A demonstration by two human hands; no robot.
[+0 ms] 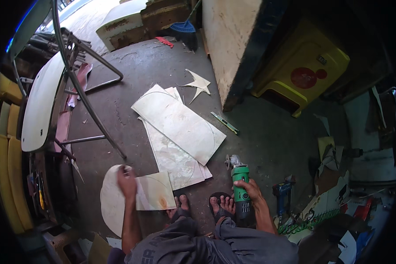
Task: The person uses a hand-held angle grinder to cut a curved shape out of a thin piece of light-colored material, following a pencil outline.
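My left hand (127,182) grips the upper edge of a pale rounded board (112,202), which overlaps a stained rectangular sheet (156,193) beside my left foot. My right hand (250,189) is closed around a green angle grinder (241,175), its disc end pointing up and away from me. Ahead lie several pale sheets (178,127) stacked askew, with pencilled curves on them. A utility knife (224,122) rests on the floor to their right, and a star-shaped offcut (199,83) lies beyond.
A metal-framed chair (44,101) and yellow padded pieces (13,176) line the left. A tall panel (231,39) and yellow stool (308,70) stand at upper right, a blue broom (182,27) at back. A blue pneumatic tool (282,191), coiled hose (310,222) and scraps are at right.
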